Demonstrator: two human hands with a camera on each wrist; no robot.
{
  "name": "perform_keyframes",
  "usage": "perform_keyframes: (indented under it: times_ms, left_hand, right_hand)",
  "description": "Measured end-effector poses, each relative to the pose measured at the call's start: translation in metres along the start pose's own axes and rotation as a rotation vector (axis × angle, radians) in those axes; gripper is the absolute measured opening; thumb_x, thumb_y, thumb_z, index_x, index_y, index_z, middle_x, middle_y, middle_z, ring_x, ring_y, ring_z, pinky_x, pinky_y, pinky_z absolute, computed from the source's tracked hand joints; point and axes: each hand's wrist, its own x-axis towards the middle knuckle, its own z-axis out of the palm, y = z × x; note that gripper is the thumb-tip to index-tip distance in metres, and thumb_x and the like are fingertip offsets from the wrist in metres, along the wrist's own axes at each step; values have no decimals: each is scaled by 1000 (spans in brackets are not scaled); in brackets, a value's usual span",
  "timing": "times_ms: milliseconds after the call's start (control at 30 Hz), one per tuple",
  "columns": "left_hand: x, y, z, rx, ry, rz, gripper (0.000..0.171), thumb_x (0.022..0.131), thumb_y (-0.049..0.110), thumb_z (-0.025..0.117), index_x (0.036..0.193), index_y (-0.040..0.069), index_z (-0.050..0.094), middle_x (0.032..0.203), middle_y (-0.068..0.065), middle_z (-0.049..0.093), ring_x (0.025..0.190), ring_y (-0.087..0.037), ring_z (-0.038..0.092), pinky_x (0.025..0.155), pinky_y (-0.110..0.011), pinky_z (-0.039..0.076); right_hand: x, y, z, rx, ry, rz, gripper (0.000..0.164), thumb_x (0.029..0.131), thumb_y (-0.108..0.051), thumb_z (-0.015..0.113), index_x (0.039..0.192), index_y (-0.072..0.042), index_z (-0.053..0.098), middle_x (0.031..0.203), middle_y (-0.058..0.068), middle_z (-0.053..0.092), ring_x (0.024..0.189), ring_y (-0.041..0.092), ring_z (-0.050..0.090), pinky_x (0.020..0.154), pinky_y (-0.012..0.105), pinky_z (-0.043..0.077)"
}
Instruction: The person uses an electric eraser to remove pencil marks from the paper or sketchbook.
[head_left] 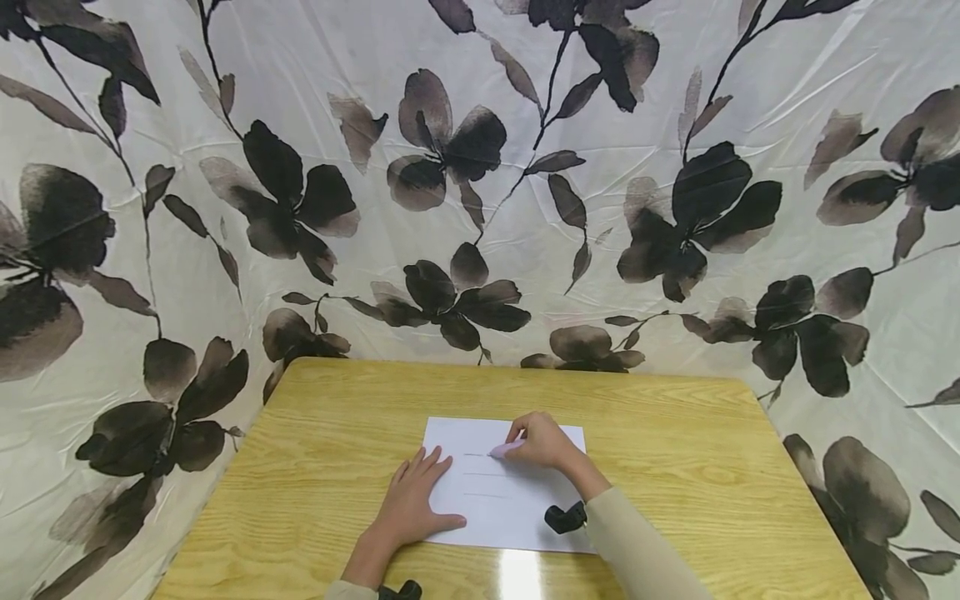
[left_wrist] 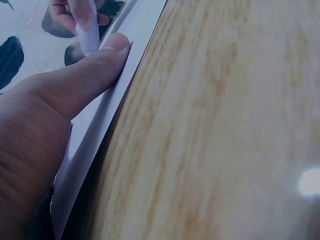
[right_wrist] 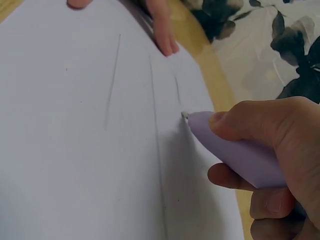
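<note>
A white sheet of paper (head_left: 517,525) lies on the wooden table, with a few thin pencil-like lines (head_left: 483,475) across it. My right hand (head_left: 546,442) pinches a thick lilac pen-shaped eraser (right_wrist: 235,150) between thumb and fingers. Its small whitish tip (right_wrist: 185,115) touches the sheet at the end of the uppermost, shortest line. Spread over the sheet's left edge, my left hand (head_left: 412,500) rests with fingers extended. In the left wrist view its thumb (left_wrist: 95,65) lies across the paper's near edge.
The yellowish wooden table (head_left: 337,408) extends around the sheet. Behind it and at both sides hangs a pale cloth (head_left: 360,233) with dark flowers. Black wrist devices (head_left: 565,518) sit on both wrists. A bright reflection shows on the near tabletop.
</note>
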Motion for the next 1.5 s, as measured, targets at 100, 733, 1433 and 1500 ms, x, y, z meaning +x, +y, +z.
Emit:
perform_keyframes:
  times_ms: [100, 733, 1433, 1500]
  left_hand:
    - [0, 0, 0, 3, 4, -2, 101, 67, 76, 68, 145, 15, 47, 155, -10, 33, 144, -35, 19, 113, -58, 14]
    - [0, -2, 1, 9, 4, -6, 102, 66, 77, 67, 145, 15, 47, 155, -10, 33, 145, -34, 18, 114, -57, 14]
    - [1, -1, 4, 8, 6, 5, 103, 66, 78, 67, 145, 15, 47, 155, -10, 32, 144, -34, 19, 113, -58, 14]
    - [1, -2, 5, 8, 7, 3, 103, 66, 78, 67, 145, 15, 47, 155, -9, 32, 144, -34, 18, 114, -57, 14]
  right_hand:
    - [-1, -1, -1, 7, 1, 9, 15, 75, -26, 85, 75, -19, 72, 71, -8, 62, 61, 9, 49, 52, 25, 43]
    - [-5, 0, -6, -9, 1, -13, 11, 74, -21, 84, 76, -18, 73, 76, -9, 64, 65, 10, 51, 55, 26, 45]
    - [-7, 3, -9, -42, 8, 14, 12, 74, -22, 84, 75, -19, 73, 75, -10, 64, 64, 10, 49, 54, 25, 44]
    - [-8, 5, -11, -43, 14, 13, 13, 74, -23, 85, 74, -19, 72, 72, -9, 63, 62, 10, 49, 53, 25, 43]
